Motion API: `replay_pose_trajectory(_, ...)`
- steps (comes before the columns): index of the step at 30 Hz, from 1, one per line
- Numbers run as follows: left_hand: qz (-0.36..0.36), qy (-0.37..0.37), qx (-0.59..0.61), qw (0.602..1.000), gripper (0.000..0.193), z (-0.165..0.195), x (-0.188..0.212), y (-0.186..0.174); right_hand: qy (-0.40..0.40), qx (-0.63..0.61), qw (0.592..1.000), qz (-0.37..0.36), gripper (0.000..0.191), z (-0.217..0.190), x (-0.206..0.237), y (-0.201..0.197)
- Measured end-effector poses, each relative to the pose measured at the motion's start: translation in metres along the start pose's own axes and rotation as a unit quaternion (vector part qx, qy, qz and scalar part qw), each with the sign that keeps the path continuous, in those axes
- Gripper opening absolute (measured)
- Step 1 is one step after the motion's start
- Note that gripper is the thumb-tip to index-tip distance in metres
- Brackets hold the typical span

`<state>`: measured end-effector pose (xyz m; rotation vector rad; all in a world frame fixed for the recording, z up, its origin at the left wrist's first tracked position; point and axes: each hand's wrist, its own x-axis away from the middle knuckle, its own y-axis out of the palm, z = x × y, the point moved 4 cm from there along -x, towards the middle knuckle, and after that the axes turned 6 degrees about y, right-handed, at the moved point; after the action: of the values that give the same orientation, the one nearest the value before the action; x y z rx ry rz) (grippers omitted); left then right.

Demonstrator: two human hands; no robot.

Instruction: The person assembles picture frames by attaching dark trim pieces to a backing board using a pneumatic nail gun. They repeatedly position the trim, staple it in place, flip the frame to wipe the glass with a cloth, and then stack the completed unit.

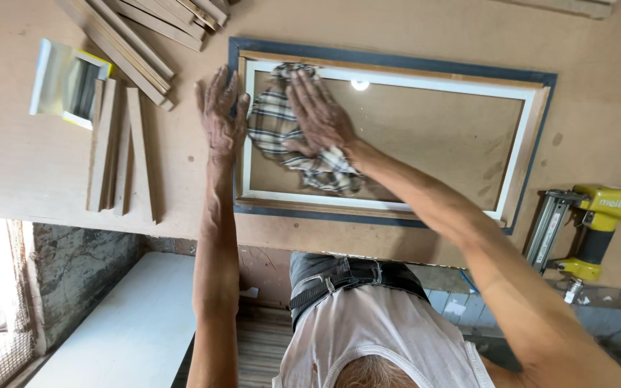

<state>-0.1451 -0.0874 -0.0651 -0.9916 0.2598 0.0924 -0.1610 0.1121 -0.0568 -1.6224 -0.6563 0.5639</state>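
Note:
A picture frame [533, 136] with a dark outer edge, wooden moulding and white inner border lies flat on the brown board table [23, 172]. A glass pane [425, 136] fills it. My right hand [319, 115] presses a checked cloth [325, 172] onto the glass near the frame's left end, fingers spread over the cloth. My left hand [221, 115] lies flat, palm down, on the table against the frame's left side, holding nothing.
A yellow nail gun [591, 223] rests at the table's right near edge. Wooden strips [120, 144] lie left of the frame and more strips [145, 36] are piled at the top left. A small mirror-like pane [66, 82] sits at the far left.

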Motion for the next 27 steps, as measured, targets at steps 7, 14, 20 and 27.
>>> replay_pose_trajectory(7, 0.024, 0.016, 0.028, 0.999, 0.044, 0.022, -0.004, -0.026, -0.069, 0.056, 0.996, -0.017, 0.054, -0.092, 0.023, 0.000)
replay_pose_trajectory(14, 0.036, 0.030, 0.032, 0.998, 0.043, 0.053, -0.004, -0.020, 0.163, -0.114, 0.957, 0.212, 0.020, 0.104, 0.201, -0.057)
replay_pose_trajectory(20, 0.037, 0.031, -0.003, 0.999, 0.044, 0.075, -0.014, -0.024, 0.379, -0.086, 0.839, 0.381, 0.018, 0.341, 0.383, -0.192)
replay_pose_trajectory(27, 0.070, 0.060, 0.065, 0.994, 0.053, 0.121, -0.141, -0.029, 0.382, 0.235, 0.848, 0.282, 0.055, 0.407, 0.313, -0.207)
